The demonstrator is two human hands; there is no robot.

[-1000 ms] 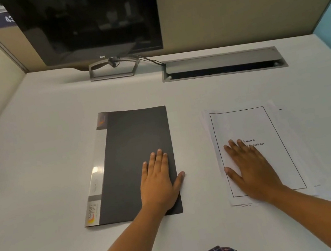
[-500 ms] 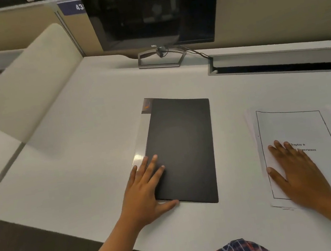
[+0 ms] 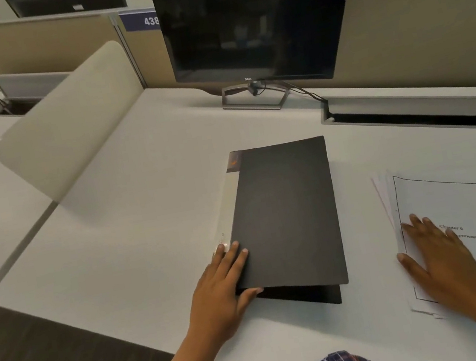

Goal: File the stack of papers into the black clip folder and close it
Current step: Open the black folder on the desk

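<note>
On the white desk [image 3: 150,226], centre: black clip folder [image 3: 289,209], matte stiff cover, pale glossy spine strip along its left edge. Front cover lifted slightly at the near edge; back cover shows beneath. Left hand [image 3: 222,293] at the near-left corner, fingers on top, thumb tucked under the cover, pinching it. Opening looks just begun. Stack of papers [image 3: 467,205] lies well apart to the right, thin white sheets, edges fanned unevenly, top page with a ruled border. Right hand [image 3: 442,259] flat, fingers spread, pressing the stack. Filing and closing both remain.
</note>
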